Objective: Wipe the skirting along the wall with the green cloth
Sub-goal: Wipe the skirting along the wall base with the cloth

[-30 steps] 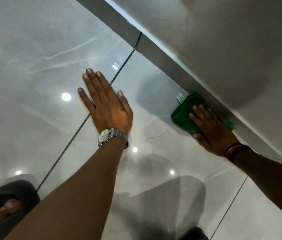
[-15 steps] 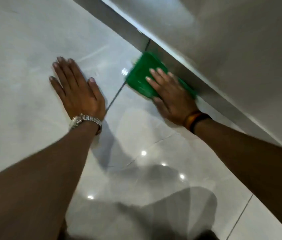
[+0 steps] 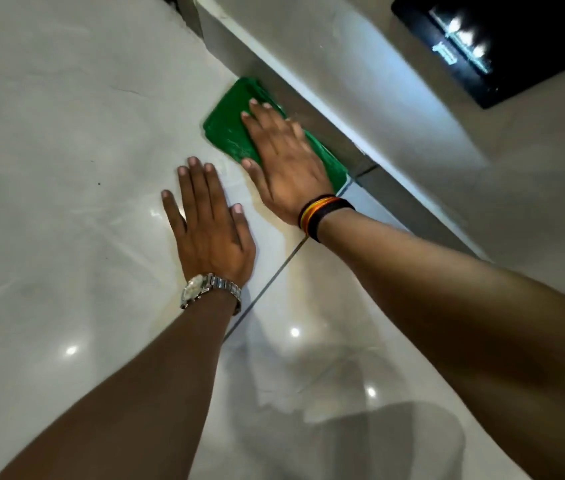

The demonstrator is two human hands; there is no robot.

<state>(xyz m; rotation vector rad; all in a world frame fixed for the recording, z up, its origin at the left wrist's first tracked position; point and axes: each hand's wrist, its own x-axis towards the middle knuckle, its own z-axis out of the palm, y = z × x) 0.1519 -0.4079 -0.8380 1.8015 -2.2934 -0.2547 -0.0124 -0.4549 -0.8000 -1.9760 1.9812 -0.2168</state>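
R grip: right hand (image 3: 284,157) lies flat, palm down on the green cloth (image 3: 229,129); fingers spread and straight, not curled round anything. It presses the cloth, doesn't pinch it.
L grip: left hand (image 3: 210,226) released, flat on the floor (image 3: 66,168), fingers splayed, holding nothing; prob. a prop for body weight. Sits just near-left of the R hand, apart from the cloth.
Wrists: dark band w/ orange-yellow threads (image 3: 322,213) on R; metal watch (image 3: 205,289) on L.
Cloth, where: on the floor at the foot of the wall (image 3: 360,64), far edge up against the grey skirting (image 3: 326,133); whether it truly rubs the skirting face or only the floor beside it, can't tell.
Cloth, handling: looks thin, soft, light, folded into a flat pad; will likely bunch or slip on the glossy tile if pushed w/o downward pressure. Not fragile. Wet or dry: can't tell.
Where to take hold: judged best as is, palm over the middle, fingertips toward the far end; to reach the skirting face, pinch the wall-side edge and turn it upright.
Long axis: runs parallel to the skirting, from near-right to far-left.
Pointing: rounded far end points far-left, toward the corner where the skirting ends; near end is tucked by the tile joint (image 3: 274,275).
Fingers: aimed far-left too, same line as the pad.
Beyond: dark glossy panel (image 3: 499,46) high on the wall, far right, well apart.
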